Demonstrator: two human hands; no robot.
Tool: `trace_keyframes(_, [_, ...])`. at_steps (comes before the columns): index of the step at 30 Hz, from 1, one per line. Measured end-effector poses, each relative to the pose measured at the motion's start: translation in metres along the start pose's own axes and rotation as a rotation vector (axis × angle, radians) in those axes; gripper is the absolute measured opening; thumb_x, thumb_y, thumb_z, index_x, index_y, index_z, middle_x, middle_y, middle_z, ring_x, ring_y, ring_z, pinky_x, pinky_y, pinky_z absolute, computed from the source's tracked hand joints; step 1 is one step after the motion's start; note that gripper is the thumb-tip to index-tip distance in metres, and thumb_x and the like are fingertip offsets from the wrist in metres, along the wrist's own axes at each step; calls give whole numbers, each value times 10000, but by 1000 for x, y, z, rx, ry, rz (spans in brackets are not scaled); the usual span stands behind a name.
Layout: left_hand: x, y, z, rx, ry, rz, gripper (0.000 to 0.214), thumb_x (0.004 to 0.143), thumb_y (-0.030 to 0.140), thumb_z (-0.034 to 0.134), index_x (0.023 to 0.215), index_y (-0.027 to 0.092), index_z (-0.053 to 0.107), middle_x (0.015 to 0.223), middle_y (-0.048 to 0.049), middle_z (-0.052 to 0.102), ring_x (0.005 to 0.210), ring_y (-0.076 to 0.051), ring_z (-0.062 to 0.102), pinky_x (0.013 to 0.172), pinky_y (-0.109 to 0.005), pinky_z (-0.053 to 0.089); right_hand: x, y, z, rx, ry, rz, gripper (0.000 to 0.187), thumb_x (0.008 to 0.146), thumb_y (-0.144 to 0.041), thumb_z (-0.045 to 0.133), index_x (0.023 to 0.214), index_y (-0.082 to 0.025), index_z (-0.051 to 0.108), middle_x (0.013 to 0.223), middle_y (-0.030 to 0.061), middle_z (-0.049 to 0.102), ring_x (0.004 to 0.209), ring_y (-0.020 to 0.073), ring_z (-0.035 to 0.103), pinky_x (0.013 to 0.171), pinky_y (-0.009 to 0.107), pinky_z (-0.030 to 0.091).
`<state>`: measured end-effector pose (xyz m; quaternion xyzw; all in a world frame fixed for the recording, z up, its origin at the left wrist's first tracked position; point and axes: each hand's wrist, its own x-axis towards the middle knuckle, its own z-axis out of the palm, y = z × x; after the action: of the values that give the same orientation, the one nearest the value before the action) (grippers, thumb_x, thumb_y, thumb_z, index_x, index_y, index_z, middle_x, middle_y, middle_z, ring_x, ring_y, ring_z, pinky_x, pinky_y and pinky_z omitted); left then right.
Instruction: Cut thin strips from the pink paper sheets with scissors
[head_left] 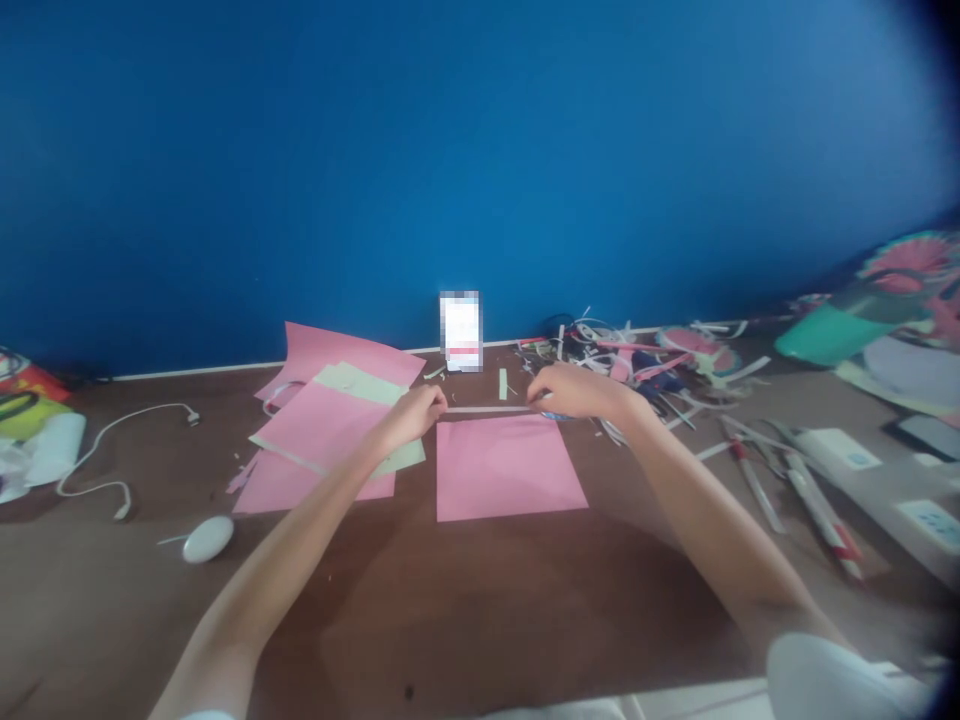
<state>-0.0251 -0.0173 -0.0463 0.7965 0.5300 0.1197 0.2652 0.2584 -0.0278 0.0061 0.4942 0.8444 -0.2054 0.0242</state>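
A narrow pale strip is stretched level between my two hands, just beyond the far edge of a pink paper sheet. My left hand pinches the strip's left end, fingers closed. At the other end my right hand has its fingers closed on the strip too, with a small bluish thing partly visible beneath it. Whether the strip touches the sheet or the table, I cannot tell. The pink sheet lies flat, and neither hand covers it.
Pink and pale green papers overlap at left. A white puck-like object and white cable lie further left. A bright phone-like screen stands by the blue wall. Paper scraps, pens and a green object occupy the right.
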Motion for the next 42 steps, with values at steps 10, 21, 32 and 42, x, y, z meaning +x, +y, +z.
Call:
trace_keyframes(10, [6, -18, -4, -168, -173, -88, 216, 783, 382, 573, 849, 184, 624, 820, -52, 679, 749, -200, 636, 626, -284, 445, -21, -9, -24, 148, 42, 16, 311, 806, -337, 521, 963, -183, 741, 894, 41, 720, 575, 121, 575, 564, 238, 399])
trace_keyframes(21, [9, -23, -8, -344, -198, -187, 444, 659, 482, 722, 959, 171, 620, 917, -89, 692, 816, -222, 651, 672, -305, 485, -31, 7, -29, 192, 50, 25, 355, 837, -428, 518, 1059, -243, 725, 892, 20, 724, 499, 105, 551, 539, 251, 420])
trace_keyframes(32, [12, -30, -15, -384, -222, -131, 426, 634, 504, 746, 881, 162, 683, 870, -77, 690, 757, -181, 606, 638, -279, 448, -28, 7, -25, 120, 7, 0, 327, 838, -366, 506, 1018, -225, 740, 938, 30, 731, 550, 128, 601, 576, 257, 444])
trace_keyframes(42, [17, -33, -5, -384, -264, -147, 349, 627, 423, 758, 840, 154, 690, 860, -83, 705, 783, -192, 622, 617, -268, 446, -9, 15, -8, -68, -7, -15, 262, 775, -239, 535, 881, -224, 774, 962, 30, 739, 912, 214, 660, 743, 271, 447])
